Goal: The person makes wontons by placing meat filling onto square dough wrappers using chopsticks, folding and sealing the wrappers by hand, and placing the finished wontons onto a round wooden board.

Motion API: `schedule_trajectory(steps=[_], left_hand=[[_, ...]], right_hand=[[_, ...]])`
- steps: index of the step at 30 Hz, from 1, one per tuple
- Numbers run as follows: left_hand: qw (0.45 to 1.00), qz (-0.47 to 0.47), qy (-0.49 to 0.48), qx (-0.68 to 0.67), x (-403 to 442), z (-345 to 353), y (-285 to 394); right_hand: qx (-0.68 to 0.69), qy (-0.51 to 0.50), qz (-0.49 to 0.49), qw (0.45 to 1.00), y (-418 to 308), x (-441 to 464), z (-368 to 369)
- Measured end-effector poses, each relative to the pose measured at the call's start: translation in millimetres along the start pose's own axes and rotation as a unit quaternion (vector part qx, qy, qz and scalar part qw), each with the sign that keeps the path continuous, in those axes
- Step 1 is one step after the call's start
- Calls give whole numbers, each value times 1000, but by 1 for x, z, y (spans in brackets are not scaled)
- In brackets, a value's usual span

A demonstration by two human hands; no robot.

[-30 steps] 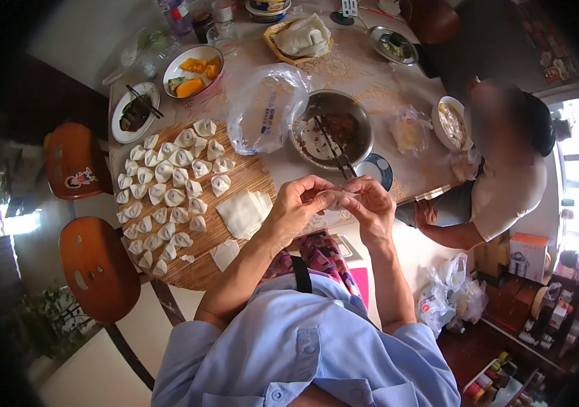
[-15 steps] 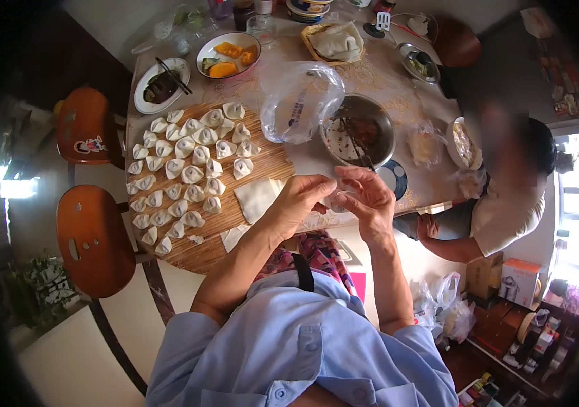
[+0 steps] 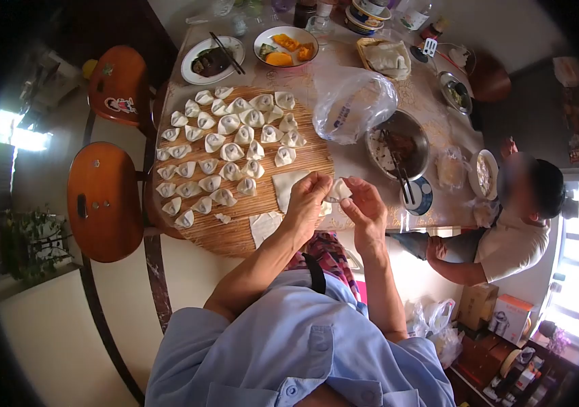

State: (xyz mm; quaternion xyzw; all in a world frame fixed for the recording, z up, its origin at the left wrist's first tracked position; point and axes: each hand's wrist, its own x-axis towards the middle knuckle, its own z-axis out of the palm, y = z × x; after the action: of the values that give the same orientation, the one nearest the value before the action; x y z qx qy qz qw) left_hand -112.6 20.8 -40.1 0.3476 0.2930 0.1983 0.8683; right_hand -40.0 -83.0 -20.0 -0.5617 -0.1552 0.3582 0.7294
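Between my two hands, over the table's near edge, is a small white dumpling (image 3: 338,190). My left hand (image 3: 311,197) pinches its left side with closed fingers. The thumb and fingers of my right hand (image 3: 364,207) close on its right side. Just left of my hands lie square white wrappers (image 3: 285,186) on a round bamboo mat (image 3: 235,229). Many folded dumplings (image 3: 232,151) stand in rows on that mat. Behind my right hand, a metal bowl (image 3: 422,132) holds dark meat filling (image 3: 401,144) and chopsticks (image 3: 405,183).
A plastic bag (image 3: 354,102) lies beside the metal bowl. Plates of food (image 3: 286,63) and a cloth-lined basket (image 3: 384,57) stand farther back. Another person (image 3: 517,237) sits at the right by a dish (image 3: 484,173). Two wooden chairs (image 3: 105,217) stand at the left.
The view has swung, so the table appears farther right. My hands have drawn slightly apart, and the folded dumpling between them now shows more clearly.
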Motion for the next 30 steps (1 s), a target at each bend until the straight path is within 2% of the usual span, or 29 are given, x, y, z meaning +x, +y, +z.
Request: schedule_trajectory(steps=[6, 12, 15, 18, 20, 21, 22, 23, 25, 26, 27, 30], left_hand=[[999, 43, 13, 10, -3, -18, 2], [1000, 26, 10, 7, -4, -27, 0], [999, 32, 30, 4, -4, -32, -5], [996, -18, 82, 42, -6, -36, -12], [997, 15, 74, -10, -9, -45, -15], [996, 32, 71, -37, -10, -49, -15], [993, -33, 94, -65, -21, -49, 5], [990, -12, 139, -1, -19, -63, 1], [981, -14, 192, -36, -25, -77, 21], [974, -6, 226, -9, -24, -93, 21], [966, 2, 259, 19, -23, -111, 18], [958, 12, 287, -22, -35, -140, 28]], right_hand=[[14, 7, 20, 1000, 29, -7, 18], [22, 27, 14, 999, 33, -14, 36], [17, 71, 20, 997, 39, -18, 43], [45, 87, 17, 995, 47, -14, 47], [72, 71, 29, 994, 60, -6, 37], [53, 73, 31, 995, 61, 0, 35], [35, 76, 33, 996, 61, 10, 33], [16, 78, 35, 996, 62, 21, 31], [-88, 77, 14, 993, 65, 47, 25], [-129, 82, -2, 988, 73, 62, 20], [-195, 78, -9, 978, 79, 78, 15], [-389, 63, -55, 917, 99, 120, 3]])
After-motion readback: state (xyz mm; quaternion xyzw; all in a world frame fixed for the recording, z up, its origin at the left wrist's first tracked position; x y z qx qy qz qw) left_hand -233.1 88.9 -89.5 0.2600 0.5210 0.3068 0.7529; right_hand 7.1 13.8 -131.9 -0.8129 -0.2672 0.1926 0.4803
